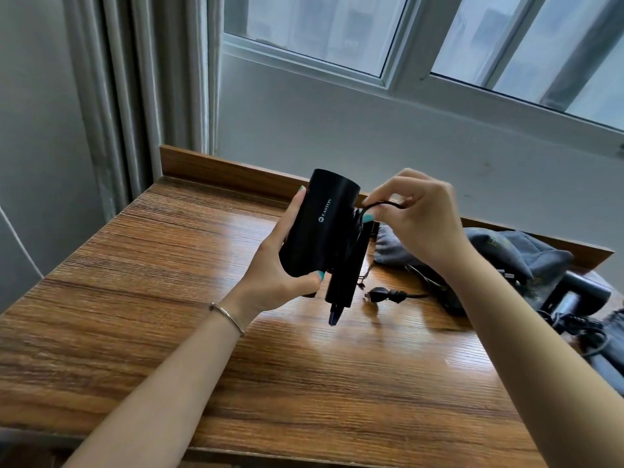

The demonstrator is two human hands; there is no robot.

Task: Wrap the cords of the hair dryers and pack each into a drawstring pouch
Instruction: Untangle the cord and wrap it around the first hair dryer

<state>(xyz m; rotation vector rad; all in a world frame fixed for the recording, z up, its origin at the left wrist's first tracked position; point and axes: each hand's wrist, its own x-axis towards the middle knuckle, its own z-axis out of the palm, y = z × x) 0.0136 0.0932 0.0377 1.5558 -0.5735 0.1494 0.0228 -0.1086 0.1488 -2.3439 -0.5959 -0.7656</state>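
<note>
My left hand (280,265) grips the barrel of a black hair dryer (319,228), held up above the wooden table (169,298) with its folded handle pointing down. Beside the handle's hinge my right hand (418,217) pinches a loop of the dryer's black cord (383,205). The cord's plug (381,294) lies on the table below. Grey drawstring pouches (499,248) lie in a heap behind my right wrist. A second black hair dryer (580,295) rests at the right edge with its cord (587,332) loosely bunched.
The table has a raised wooden back rail (219,170) against a white wall under a window (337,32). Curtains (141,96) hang at the left.
</note>
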